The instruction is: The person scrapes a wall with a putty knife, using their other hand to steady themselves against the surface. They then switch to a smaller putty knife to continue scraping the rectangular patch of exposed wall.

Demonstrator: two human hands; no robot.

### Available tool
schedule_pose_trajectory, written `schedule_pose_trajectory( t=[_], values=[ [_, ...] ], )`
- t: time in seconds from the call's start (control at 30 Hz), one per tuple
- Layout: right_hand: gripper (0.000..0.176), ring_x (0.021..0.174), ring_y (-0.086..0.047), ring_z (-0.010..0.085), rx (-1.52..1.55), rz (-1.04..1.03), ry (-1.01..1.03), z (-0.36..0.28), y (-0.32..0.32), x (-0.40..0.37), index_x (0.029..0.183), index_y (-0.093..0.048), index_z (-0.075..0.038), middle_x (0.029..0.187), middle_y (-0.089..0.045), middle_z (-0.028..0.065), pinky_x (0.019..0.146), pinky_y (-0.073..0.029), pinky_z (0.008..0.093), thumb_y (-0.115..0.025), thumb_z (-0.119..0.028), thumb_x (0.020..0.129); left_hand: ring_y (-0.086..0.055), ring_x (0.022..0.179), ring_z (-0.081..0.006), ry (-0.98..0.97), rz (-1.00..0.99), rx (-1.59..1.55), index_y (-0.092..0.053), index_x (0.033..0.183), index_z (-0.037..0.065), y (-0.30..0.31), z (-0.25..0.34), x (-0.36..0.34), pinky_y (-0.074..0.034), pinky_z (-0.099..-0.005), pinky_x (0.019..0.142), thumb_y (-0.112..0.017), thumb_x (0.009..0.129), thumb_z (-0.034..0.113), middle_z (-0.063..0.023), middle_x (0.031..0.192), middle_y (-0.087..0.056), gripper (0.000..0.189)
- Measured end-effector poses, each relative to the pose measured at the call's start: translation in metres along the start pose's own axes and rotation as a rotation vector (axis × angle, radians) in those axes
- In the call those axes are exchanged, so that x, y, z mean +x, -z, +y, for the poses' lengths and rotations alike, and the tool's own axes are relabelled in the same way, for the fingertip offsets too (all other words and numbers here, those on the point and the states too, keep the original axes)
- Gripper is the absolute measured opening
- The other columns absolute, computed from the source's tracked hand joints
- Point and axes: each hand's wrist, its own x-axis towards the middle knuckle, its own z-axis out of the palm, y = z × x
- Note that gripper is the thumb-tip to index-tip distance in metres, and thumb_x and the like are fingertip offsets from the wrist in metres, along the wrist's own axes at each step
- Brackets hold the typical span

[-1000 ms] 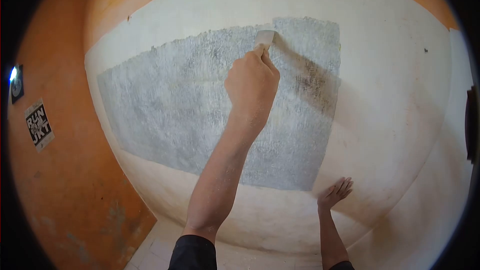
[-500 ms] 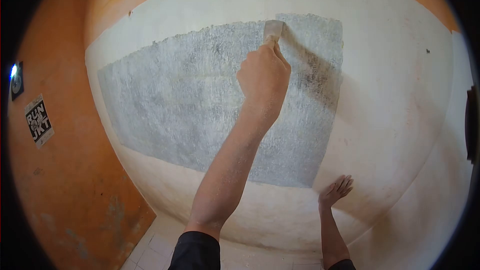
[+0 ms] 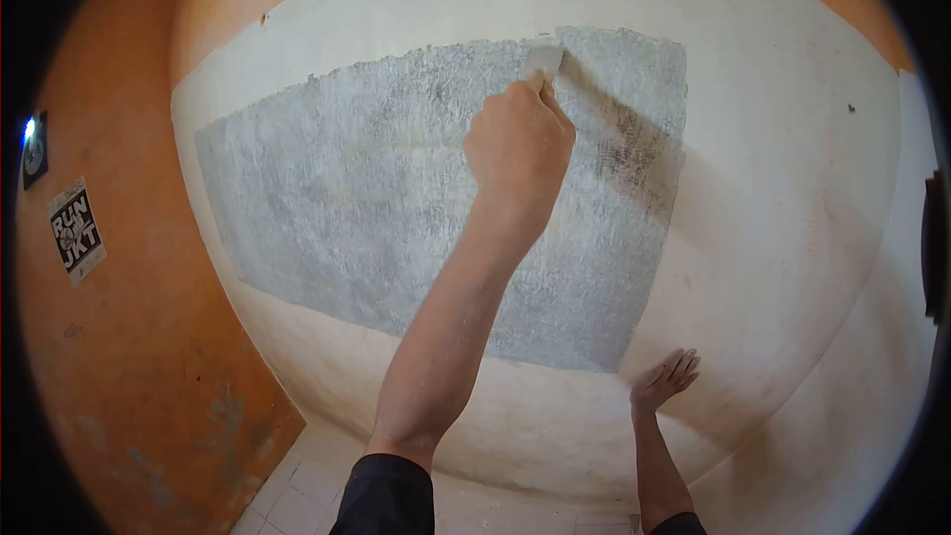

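My left hand [image 3: 520,144] is closed around the handle of a scraper [image 3: 545,61]. Its broad flat blade lies against the wall near the upper edge of a rough grey patch [image 3: 396,188], where bare plaster shows through the pale surface. The handle is mostly hidden in my fist. Lower down on the right, my right hand [image 3: 666,379] rests open on the pale wall [image 3: 783,238], fingers spread, just beyond the patch's bottom right corner. Pale dust specks my left forearm.
An orange wall [image 3: 119,337] meets the pale wall at the left and carries a black-and-white poster [image 3: 76,231] and a dark picture with a bright glare [image 3: 35,151]. Pale floor tiles [image 3: 297,485] show below. A dark object [image 3: 933,248] stands at the right edge.
The scraper blade has slid slightly down from the patch's upper edge, with my left hand. My right hand stays where it was. The view has shifted a little.
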Motion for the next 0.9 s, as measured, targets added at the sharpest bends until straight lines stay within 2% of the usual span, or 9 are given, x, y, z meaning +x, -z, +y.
schedule_pose_trajectory(
  t=[0.07,0.17,0.3,0.4,0.47,0.6,0.7,0.8,0.9],
  values=[
    [0.057,0.149,-0.025,0.0456,0.041,0.067,0.048,-0.002,-0.001,0.002,0.152,-0.036,0.002,0.158,-0.032,0.0257,0.121,-0.010,0.0617,-0.025,-0.034,0.109,-0.073,0.079,-0.0369,0.068,-0.090,-0.043,-0.073,0.121,0.009,0.005,0.008,0.001,-0.058,-0.0457,0.069,-0.050,0.103,0.027,-0.0191,0.085,-0.074,0.034],
    [0.057,0.149,-0.024,0.0456,0.020,0.072,0.053,-0.003,-0.002,0.002,0.152,-0.036,0.001,0.159,-0.032,0.0256,0.121,-0.010,0.0618,-0.025,-0.034,0.109,-0.073,0.080,-0.0369,0.011,-0.012,0.013,-0.073,0.120,0.009,-0.001,0.003,0.005,-0.058,-0.0455,0.070,-0.051,0.103,0.026,-0.0186,0.085,-0.074,0.033],
    [0.057,0.150,-0.024,0.0456,0.046,0.075,0.038,-0.005,-0.004,0.002,0.153,-0.036,0.000,0.159,-0.031,0.0253,0.121,-0.010,0.0618,-0.026,-0.034,0.108,-0.072,0.082,-0.0387,0.030,-0.071,0.009,-0.073,0.119,0.009,0.001,0.007,0.007,-0.057,-0.0464,0.073,-0.051,0.103,0.025,-0.0194,0.087,-0.074,0.032],
    [0.057,0.149,-0.024,0.0456,0.001,0.040,0.046,0.001,-0.001,0.000,0.153,-0.036,0.000,0.159,-0.031,0.0251,0.121,-0.010,0.0619,-0.026,-0.034,0.108,-0.072,0.081,-0.0392,0.009,0.076,-0.080,-0.074,0.117,0.010,0.005,0.010,0.020,-0.057,-0.0466,0.072,-0.051,0.102,0.024,-0.0203,0.084,-0.074,0.031],
    [0.055,0.148,-0.026,0.0468,-0.004,0.053,0.061,0.002,-0.006,-0.001,0.152,-0.036,0.001,0.159,-0.032,0.0251,0.119,-0.011,0.0647,-0.028,-0.030,0.107,-0.072,0.080,-0.0391,-0.022,-0.092,0.065,-0.074,0.117,0.011,0.016,0.018,0.018,-0.057,-0.0468,0.070,-0.051,0.102,0.024,-0.0207,0.083,-0.073,0.031],
    [0.055,0.148,-0.026,0.0467,0.030,0.077,0.063,0.001,-0.006,0.003,0.152,-0.036,0.000,0.159,-0.032,0.0248,0.119,-0.012,0.0647,-0.029,-0.029,0.107,-0.072,0.078,-0.0382,-0.014,-0.079,0.028,-0.074,0.114,0.010,0.003,0.013,0.002,-0.057,-0.0469,0.069,-0.050,0.102,0.023,-0.0208,0.082,-0.073,0.030],
    [0.054,0.148,-0.026,0.0464,0.031,0.077,0.071,0.003,-0.003,0.000,0.151,-0.037,0.000,0.159,-0.032,0.0247,0.120,-0.012,0.0645,-0.029,-0.029,0.107,-0.072,0.078,-0.0377,0.076,-0.088,-0.035,-0.074,0.115,0.009,-0.003,0.012,0.002,-0.057,-0.0471,0.070,-0.050,0.102,0.023,-0.0206,0.082,-0.073,0.031],
    [0.054,0.148,-0.026,0.0466,0.044,0.062,0.062,0.002,-0.003,-0.003,0.151,-0.038,0.000,0.159,-0.033,0.0248,0.120,-0.011,0.0644,-0.029,-0.028,0.106,-0.073,0.078,-0.0373,0.041,-0.056,-0.042,-0.074,0.116,0.009,0.001,0.012,0.002,-0.057,-0.0473,0.071,-0.051,0.102,0.024,-0.0203,0.082,-0.073,0.031],
    [0.056,0.148,-0.027,0.0460,0.029,0.099,0.076,0.001,-0.004,0.001,0.152,-0.038,0.000,0.158,-0.034,0.0256,0.120,-0.012,0.0632,-0.024,-0.033,0.109,-0.073,0.079,-0.0376,0.032,-0.122,0.009,-0.073,0.120,0.008,0.004,0.018,0.005,-0.057,-0.0472,0.072,-0.051,0.102,0.025,-0.0202,0.084,-0.074,0.033]
  ],
)
